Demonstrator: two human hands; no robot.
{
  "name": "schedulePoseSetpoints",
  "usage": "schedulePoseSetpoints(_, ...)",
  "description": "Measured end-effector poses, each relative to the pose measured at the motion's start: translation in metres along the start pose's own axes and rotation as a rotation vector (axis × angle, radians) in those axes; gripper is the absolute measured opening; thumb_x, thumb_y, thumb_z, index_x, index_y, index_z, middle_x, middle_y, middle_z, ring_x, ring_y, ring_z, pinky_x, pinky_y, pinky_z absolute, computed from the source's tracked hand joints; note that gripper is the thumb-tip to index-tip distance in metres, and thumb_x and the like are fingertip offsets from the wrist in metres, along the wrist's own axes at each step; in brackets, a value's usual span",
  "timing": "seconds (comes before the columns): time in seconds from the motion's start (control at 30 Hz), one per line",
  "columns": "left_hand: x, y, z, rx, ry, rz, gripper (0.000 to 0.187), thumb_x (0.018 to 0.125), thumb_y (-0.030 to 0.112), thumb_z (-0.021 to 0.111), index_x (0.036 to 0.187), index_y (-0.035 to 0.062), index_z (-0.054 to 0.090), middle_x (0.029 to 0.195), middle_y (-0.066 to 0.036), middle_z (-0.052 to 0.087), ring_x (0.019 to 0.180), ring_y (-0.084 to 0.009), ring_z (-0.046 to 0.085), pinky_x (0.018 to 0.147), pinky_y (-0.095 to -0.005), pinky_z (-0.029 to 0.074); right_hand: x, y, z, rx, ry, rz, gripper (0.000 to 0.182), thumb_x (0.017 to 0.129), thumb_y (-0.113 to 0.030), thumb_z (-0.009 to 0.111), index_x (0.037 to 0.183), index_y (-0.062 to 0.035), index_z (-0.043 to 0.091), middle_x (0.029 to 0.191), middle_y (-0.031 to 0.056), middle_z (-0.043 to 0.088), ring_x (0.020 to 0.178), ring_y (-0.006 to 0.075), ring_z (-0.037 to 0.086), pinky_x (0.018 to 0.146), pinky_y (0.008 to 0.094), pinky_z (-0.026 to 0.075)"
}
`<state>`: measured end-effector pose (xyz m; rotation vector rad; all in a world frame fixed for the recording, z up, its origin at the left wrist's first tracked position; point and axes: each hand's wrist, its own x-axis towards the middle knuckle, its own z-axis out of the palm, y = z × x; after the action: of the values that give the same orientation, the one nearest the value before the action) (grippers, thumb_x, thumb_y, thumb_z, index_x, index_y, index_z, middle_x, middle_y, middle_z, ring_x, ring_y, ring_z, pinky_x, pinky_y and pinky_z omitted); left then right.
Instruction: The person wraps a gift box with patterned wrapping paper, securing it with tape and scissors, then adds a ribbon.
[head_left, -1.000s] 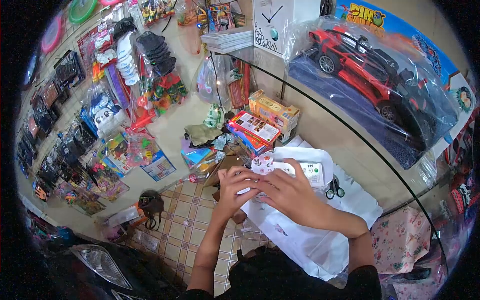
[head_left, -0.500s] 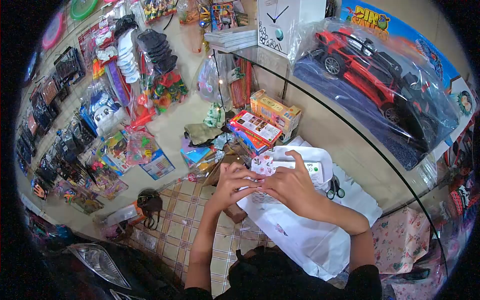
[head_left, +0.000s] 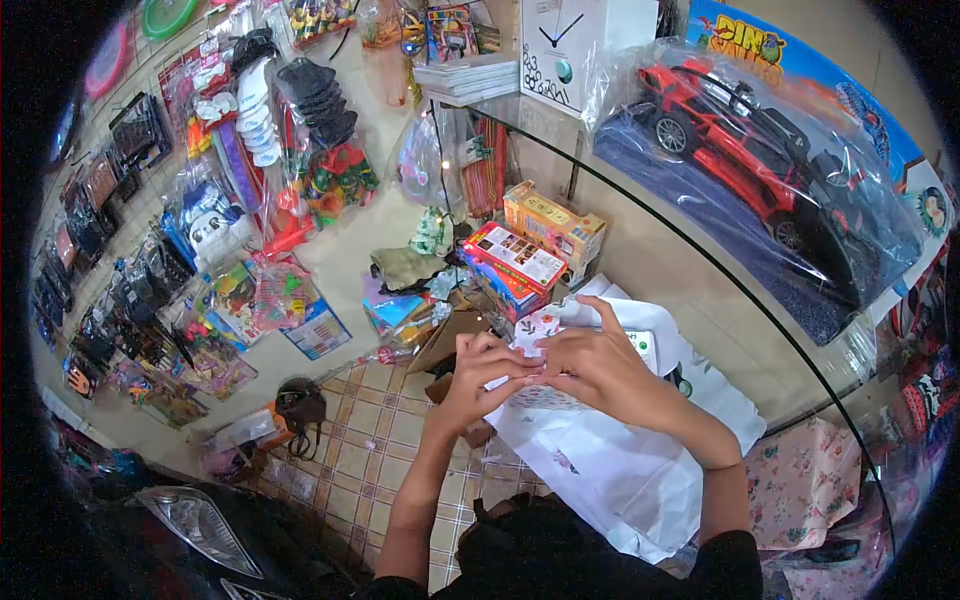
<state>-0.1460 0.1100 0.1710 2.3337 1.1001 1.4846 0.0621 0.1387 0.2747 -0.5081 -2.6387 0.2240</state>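
My left hand (head_left: 480,378) and my right hand (head_left: 612,372) meet in front of me, thumbs and fingertips pressed together. Between them they pinch the edge of a white paper with a pink floral print (head_left: 538,328). Just behind and below my hands is a white container (head_left: 625,312), its near side partly covered by my fingers. Inside it lies a white box with a green mark (head_left: 645,348), half hidden by my right hand. Dark-handled scissors (head_left: 683,385) show partly beside my right wrist. A large white sheet (head_left: 590,475) spreads underneath.
Behind the container stand a red game box (head_left: 515,255) and an orange box (head_left: 555,228). A glass edge (head_left: 700,255) curves along the right, with a bagged red toy car (head_left: 740,150) beyond it. Hanging packaged goods (head_left: 215,220) fill the left. Floral wrapping sheets (head_left: 800,485) lie at right.
Both hands have shifted slightly right, still pinching the floral paper. The container appears turned or moved, and my right hand and the white sheet now cover more of the scissors.
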Motion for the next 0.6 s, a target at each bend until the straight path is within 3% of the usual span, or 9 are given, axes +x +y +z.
schedulePoseSetpoints(0.1,-0.002,0.002,0.001,0.011,0.03,-0.023,0.01,0.072,0.017,0.077,0.08,0.0116,0.074,0.089,0.002,0.071,0.086,-0.0155,0.055,0.083,-0.0333,0.03,0.003,0.003,-0.002,0.014,0.012,-0.038,0.013,0.088,-0.02,0.06,0.087,-0.0097,0.068,0.087,0.0055,0.067,0.09,0.0217,0.064,0.111,0.0522,0.02)
schedulePoseSetpoints(0.2,-0.004,0.003,0.0,-0.01,0.046,-0.049,0.008,0.073,0.015,0.077,0.079,0.0105,0.074,0.088,0.001,0.071,0.085,-0.0152,0.055,0.083,-0.033,0.03,0.004,0.005,-0.007,-0.002,-0.109,0.009,0.012,0.089,-0.016,0.058,0.094,-0.0092,0.067,0.088,0.0067,0.067,0.093,0.0236,0.065,0.112,0.0542,0.018)
schedulePoseSetpoints(0.3,-0.004,0.006,-0.001,-0.019,0.036,-0.067,0.009,0.075,0.017,0.075,0.082,0.0114,0.074,0.091,0.002,0.071,0.086,-0.0144,0.054,0.084,-0.0329,0.029,0.006,0.003,-0.014,-0.064,-0.238,0.046,0.019,0.09,-0.016,0.058,0.103,-0.0084,0.068,0.11,0.0102,0.068,0.109,0.0243,0.061,0.114,0.0546,0.014)
schedulePoseSetpoints(0.37,-0.005,0.001,0.0,-0.038,0.008,-0.068,0.013,0.078,0.02,0.073,0.089,0.0146,0.075,0.099,0.004,0.071,0.089,-0.0132,0.053,0.087,-0.0333,0.026,0.004,0.003,-0.014,-0.039,-0.199,0.049,0.019,0.09,-0.016,0.057,0.105,-0.0087,0.067,0.112,0.0103,0.067,0.113,0.0239,0.059,0.115,0.0543,0.013)
schedulePoseSetpoints(0.5,-0.005,0.0,0.001,-0.054,0.026,-0.073,0.011,0.078,0.018,0.073,0.088,0.0137,0.075,0.097,0.003,0.072,0.088,-0.013,0.054,0.086,-0.0327,0.027,-0.005,0.006,-0.011,-0.005,-0.04,0.028,0.019,0.089,-0.011,0.056,0.105,-0.0081,0.067,0.112,0.0109,0.067,0.112,0.0212,0.06,0.114,0.055,0.015)
schedulePoseSetpoints(0.6,-0.007,-0.003,0.001,-0.074,0.047,-0.095,0.009,0.078,0.017,0.073,0.086,0.0125,0.075,0.094,0.002,0.072,0.087,-0.0129,0.055,0.086,-0.0323,0.028,-0.017,0.005,-0.021,0.035,0.125,0.171,0.02,0.09,-0.013,0.058,0.107,-0.0092,0.067,0.114,0.0117,0.066,0.117,0.0215,0.058,0.114,0.0544,0.016)
